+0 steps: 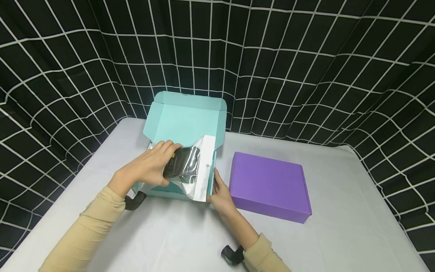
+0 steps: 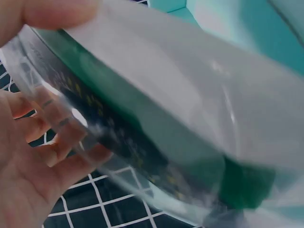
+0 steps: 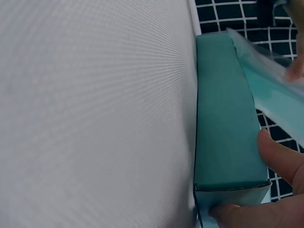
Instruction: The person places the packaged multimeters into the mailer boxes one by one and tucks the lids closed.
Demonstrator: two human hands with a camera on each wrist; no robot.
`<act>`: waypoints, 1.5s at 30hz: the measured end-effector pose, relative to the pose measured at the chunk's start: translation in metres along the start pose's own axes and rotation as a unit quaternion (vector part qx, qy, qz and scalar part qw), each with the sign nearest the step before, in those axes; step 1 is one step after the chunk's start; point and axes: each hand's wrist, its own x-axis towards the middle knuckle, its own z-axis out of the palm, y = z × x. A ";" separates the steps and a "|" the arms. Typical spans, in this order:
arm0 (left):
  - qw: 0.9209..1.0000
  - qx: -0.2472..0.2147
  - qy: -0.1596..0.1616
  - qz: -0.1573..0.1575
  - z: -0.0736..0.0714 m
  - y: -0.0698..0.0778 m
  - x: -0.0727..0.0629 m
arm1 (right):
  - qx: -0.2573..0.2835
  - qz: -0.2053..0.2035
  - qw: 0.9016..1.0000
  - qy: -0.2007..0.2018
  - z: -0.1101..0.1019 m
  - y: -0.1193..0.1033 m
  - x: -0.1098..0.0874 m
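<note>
A silver-edged clear pouch [image 1: 204, 166] holds a dark device [image 1: 183, 162] with small keys or markings and a yellow spot. My left hand [image 1: 153, 160] grips the pouch at its left end, thumb toward the front and fingers over the far side. In the left wrist view, the thumb [image 2: 61, 12] lies against the pouch, and a green edge shows inside. Tilted, the pouch is over an open teal box [image 1: 187, 121], whose lid stands up behind. My right hand [image 1: 222, 196] holds the box's front right corner, its thumb [image 3: 278, 154] at the rim and fingers along the side wall.
A closed purple box [image 1: 270, 185] lies on the white-covered table [image 1: 333, 196], right of the teal box. Dark wrist-camera mounts [image 1: 232, 255] sit at both forearms. A black curtain [image 1: 289, 75] with a white grid surrounds the table's back and sides.
</note>
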 end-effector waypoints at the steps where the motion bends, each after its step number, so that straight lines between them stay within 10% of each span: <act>1: 1.000 -0.012 -0.002 -0.006 0.000 0.000 0.002 | 0.000 -0.001 1.000 0.000 0.000 0.000 0.000; 18: 0.988 -0.143 0.057 -0.006 -0.016 -0.014 0.020 | -0.004 0.008 1.000 0.009 0.000 -0.003 -0.002; 34: 0.985 -0.169 -0.020 -0.008 0.013 -0.019 0.031 | -0.008 0.017 1.000 0.012 0.001 -0.001 0.000; 45: 0.990 -0.058 -0.117 -0.054 0.032 -0.031 0.028 | 0.001 0.008 1.000 0.011 0.001 0.000 0.000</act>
